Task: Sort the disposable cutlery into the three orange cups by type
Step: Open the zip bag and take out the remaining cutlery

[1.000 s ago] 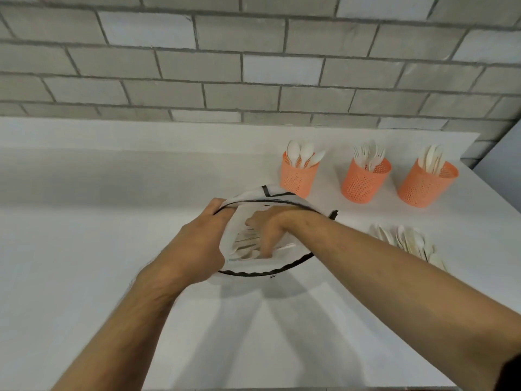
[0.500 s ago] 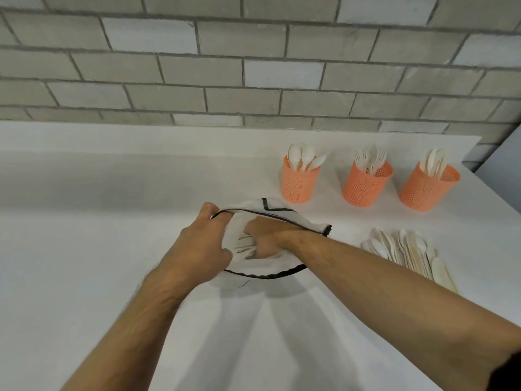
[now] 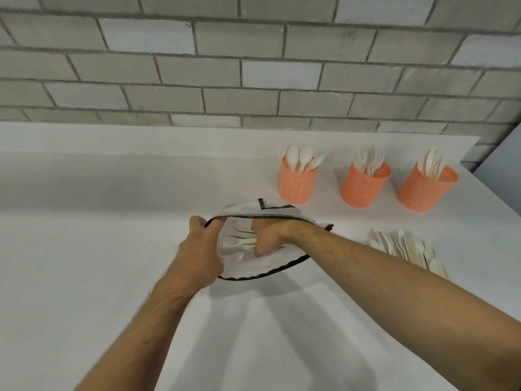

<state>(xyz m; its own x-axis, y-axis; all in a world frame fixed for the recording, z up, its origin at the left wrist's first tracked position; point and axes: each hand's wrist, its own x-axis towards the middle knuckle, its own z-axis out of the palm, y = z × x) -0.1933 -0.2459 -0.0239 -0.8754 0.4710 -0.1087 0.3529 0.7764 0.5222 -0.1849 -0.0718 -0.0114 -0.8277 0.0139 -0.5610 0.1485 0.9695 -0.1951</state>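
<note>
left hand (image 3: 198,256): mine, fingers curled tight over the near-left rim of the white bag (image 3: 270,265), thumb outside, holding the mouth open.
right hand (image 3: 267,238): mine, reaching into the bag from the right, fingers bent down among the cutlery inside; fingertips hidden, so I cannot tell if I'm pinching a piece.
bag: white cloth with black trim, lies on the white counter (image 3: 84,249), mouth facing me, just in front of the left cup.
cutlery in bag (image 3: 239,242): a few pale pieces visible between my hands; type unclear.
left cup (image 3: 296,187): orange mesh, upright, spoons (image 3: 300,159) standing in it.
middle cup (image 3: 362,189): orange mesh, upright, forks (image 3: 368,160) in it.
right cup (image 3: 423,193): orange mesh, tilted in the wide-angle view, knives (image 3: 431,163) in it.
loose pile (image 3: 406,246): pale unsorted cutlery on the counter, right of the bag, in front of the middle and right cups, partly behind my right forearm.
backdrop: grey brick wall (image 3: 253,74) behind the counter.
</note>
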